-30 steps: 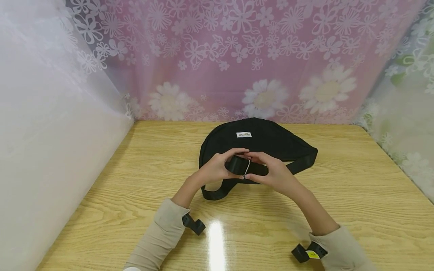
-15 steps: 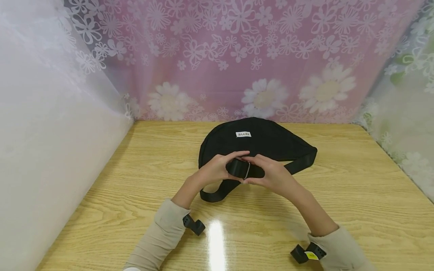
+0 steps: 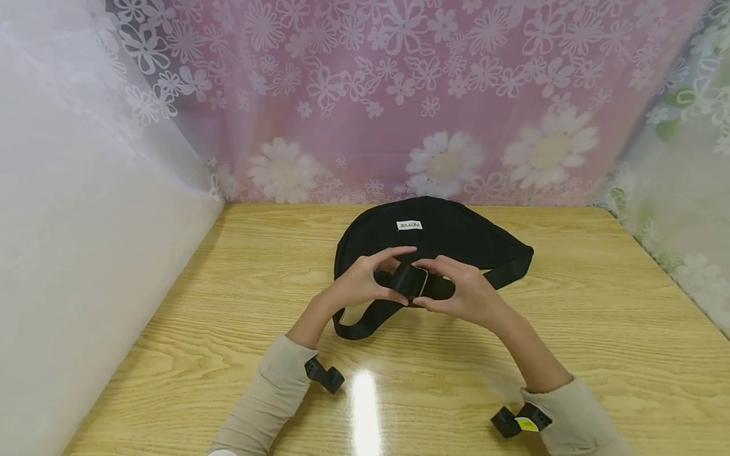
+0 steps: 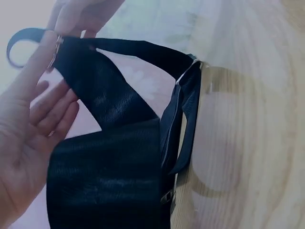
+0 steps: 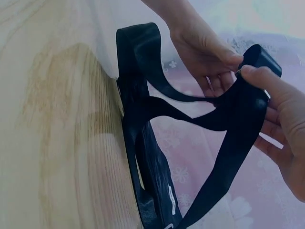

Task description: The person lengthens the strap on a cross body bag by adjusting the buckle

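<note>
A black sling bag [image 3: 424,237] with a small white label lies on the table. Its webbing strap [image 3: 439,288] is lifted above the bag's near edge, threaded through a metal slider buckle [image 3: 423,282]. My left hand [image 3: 362,282] holds the strap just left of the buckle, thumb below and forefinger stretched out above. From the right, my right hand [image 3: 473,294] pinches the strap beside the buckle. A short strap loop [image 5: 262,57] stands out past the right thumb in the right wrist view. Some fingertips are hidden behind the webbing.
The wooden table [image 3: 228,380] lies under the bag. A pink floral curtain [image 3: 353,114] hangs behind it, with a white sheet [image 3: 97,209] at left and a floral one [image 3: 684,209] at right. The strap's slack loop [image 3: 359,329] rests left of the hands.
The buckle and the folded strap have shifted slightly right, and my right hand with them. My left forefinger has lifted a little away from the strap. The bag stays in place.
</note>
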The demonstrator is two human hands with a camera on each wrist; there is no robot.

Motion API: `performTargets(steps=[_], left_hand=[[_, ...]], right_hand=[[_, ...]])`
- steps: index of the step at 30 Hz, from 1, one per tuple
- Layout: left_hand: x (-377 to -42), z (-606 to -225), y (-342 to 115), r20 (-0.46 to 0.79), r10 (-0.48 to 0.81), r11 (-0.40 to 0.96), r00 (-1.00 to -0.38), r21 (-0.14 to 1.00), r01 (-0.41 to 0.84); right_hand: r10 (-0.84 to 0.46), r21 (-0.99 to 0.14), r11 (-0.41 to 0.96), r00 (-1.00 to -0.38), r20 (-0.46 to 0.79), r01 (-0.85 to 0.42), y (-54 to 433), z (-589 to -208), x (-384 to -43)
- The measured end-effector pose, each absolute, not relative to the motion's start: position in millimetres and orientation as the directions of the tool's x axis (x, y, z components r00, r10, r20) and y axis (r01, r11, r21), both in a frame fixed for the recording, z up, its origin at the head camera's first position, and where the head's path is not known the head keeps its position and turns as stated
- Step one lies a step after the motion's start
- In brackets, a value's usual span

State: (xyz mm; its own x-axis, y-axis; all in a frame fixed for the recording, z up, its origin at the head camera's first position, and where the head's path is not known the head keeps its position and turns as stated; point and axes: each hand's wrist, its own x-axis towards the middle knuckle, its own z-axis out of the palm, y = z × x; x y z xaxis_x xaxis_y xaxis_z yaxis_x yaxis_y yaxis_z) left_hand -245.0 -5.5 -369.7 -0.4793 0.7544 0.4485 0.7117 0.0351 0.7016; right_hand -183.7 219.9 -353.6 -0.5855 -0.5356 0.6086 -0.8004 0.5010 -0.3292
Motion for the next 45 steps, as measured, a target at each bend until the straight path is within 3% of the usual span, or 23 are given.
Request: performTargets(steps=[4, 9, 29, 39, 42, 45], left_hand=[[-249, -370, -9, 0.273, 0.769, 0.089, -0.578, 0.85, 0.52], [-251, -370, -13, 0.148, 0.747, 0.202, -0.648, 0.879, 0.433], [-254, -362, -24, 0.226, 0.691, 0.204, -0.686, 0.85, 0.486], [-256, -357, -30, 0.207, 0.708, 0.203, -0.676, 0.857, 0.475], [-254, -355, -29, 0.201, 0.705, 0.204, -0.68, 0.861, 0.466], [-250, -354, -25, 0.191, 0.695, 0.199, -0.693, 0.876, 0.44]], right_hand=[[-0.523, -0.372, 0.457, -0.582, 0.622, -0.808, 226, -352, -185], [-0.498, -0.389, 0.438, -0.579, 0.646, -0.811, 232, -350, -187], [-0.462, -0.426, 0.455, -0.616, 0.638, -0.782, 226, -322, -169], [-0.486, -0.399, 0.402, -0.562, 0.67, -0.824, 226, -323, -172], [-0.476, -0.448, 0.365, -0.577, 0.663, -0.816, 229, -325, -173], [-0.417, -0.601, 0.283, -0.66, 0.625, -0.748, 238, -337, -181]])
